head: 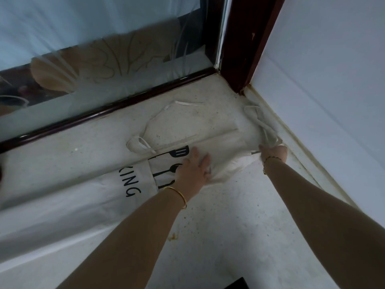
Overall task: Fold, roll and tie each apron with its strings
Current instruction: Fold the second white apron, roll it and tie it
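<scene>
Early days here. The apron lies folded into a long strip on the speckled surface, tucked in the corner. Your left grip presses flat on it, fingers straight, and your right grip is clamped on its end. The strings are loose, so I'd say rolling and tying are left.

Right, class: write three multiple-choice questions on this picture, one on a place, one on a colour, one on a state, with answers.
1. Where does the left hand lie? A on the apron B on a chair C on a book
2. What colour is the apron's print? A red B black C green
3. What is the right hand doing? A lying flat B gripping the apron's edge C hanging free
Answers: 1 A, straight fingers press the cloth; 2 B, letters and utensils are black; 3 B, fingers curl into bunched cloth.
</scene>
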The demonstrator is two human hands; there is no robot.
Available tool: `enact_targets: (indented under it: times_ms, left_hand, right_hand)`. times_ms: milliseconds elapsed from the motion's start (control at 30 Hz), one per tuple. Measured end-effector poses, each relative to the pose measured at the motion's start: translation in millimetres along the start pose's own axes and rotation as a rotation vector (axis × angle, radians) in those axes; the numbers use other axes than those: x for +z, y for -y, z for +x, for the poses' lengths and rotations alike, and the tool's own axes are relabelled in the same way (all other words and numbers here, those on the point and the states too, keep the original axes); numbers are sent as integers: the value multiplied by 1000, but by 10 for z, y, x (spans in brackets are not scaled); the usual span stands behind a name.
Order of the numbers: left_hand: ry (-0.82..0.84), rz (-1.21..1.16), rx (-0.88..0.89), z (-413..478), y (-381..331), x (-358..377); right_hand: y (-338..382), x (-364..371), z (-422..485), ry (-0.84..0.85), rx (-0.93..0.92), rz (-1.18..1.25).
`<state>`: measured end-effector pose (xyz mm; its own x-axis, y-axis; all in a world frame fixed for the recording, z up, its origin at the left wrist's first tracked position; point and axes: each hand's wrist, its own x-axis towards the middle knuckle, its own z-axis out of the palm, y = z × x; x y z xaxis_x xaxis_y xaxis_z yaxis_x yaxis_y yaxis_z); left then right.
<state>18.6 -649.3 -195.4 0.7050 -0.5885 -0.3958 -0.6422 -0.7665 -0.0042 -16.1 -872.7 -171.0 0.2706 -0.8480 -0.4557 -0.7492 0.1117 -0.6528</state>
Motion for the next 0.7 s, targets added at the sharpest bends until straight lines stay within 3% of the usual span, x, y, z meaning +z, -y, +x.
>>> enact_targets:
  times_ms: [200,300,400,567,633,700]
  left_hand:
    - [14,-6,15,3,25,20]
    - [43,-64,13,-16,56,-38]
    - [48,-93,25,-17,87,-36]
    - [89,-108,39,49,159,69]
    - [125,-276,11,54,198,77]
    - [52,-699,-105,14,221,60]
  right_hand:
    - [113,26,135,63,15,-78]
    - [247,65,103,64,-125,60]
    - [357,137,-175,38,-550,75]
    - [-138,325,-387,155,-1578,-601]
    - [-312,339,-306,168,-1671,-721]
    - [-329,312,-307,156,-1649,-794]
